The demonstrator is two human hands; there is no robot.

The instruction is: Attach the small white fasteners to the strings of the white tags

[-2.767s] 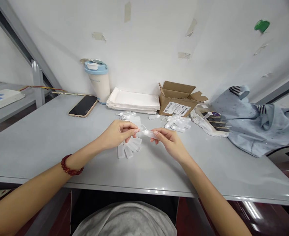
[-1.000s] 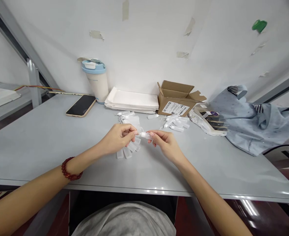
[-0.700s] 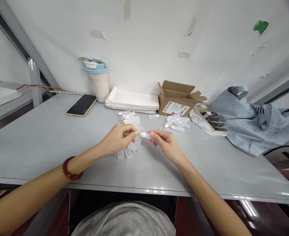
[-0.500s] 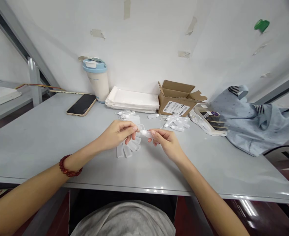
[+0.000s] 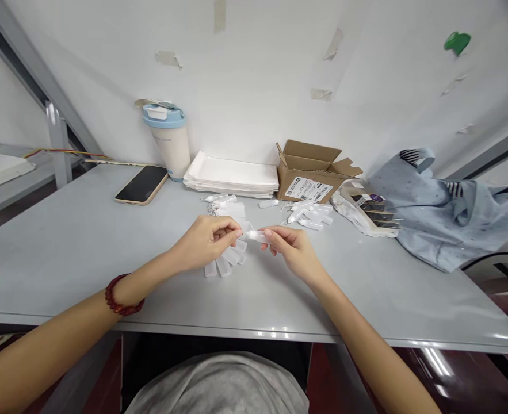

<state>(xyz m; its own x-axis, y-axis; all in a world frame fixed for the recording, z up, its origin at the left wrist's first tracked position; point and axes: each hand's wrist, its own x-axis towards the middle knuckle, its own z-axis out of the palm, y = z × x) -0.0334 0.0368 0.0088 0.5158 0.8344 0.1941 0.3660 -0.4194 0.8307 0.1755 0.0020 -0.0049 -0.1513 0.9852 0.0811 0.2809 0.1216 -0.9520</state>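
Note:
Between thumb and fingers, my right hand (image 5: 289,247) grips a small translucent white squeeze bottle (image 5: 256,236), held roughly level with its tip to the left. My left hand (image 5: 210,241) pinches at that tip; whether it holds the tip, a cap or a thin strand is too small to make out. Beneath my hands, several similar bottles (image 5: 224,265) lie fanned out on the grey table, partly covered by my left hand. Farther right, more loose bottles (image 5: 310,215) with thin white strands lie in a heap before the cardboard box.
An open cardboard box (image 5: 308,187) and a stack of white envelopes (image 5: 232,172) stand along the wall. A lidded cup (image 5: 174,144) and a phone (image 5: 142,184) are at the left. On the right lie a plastic-wrapped package (image 5: 372,215) and a blue cloth bag (image 5: 443,213).
My left fingers have closed in more tightly at the bottle's tip and their grip has turned slightly. My right hand keeps hold of the bottle; the view has shifted a little.

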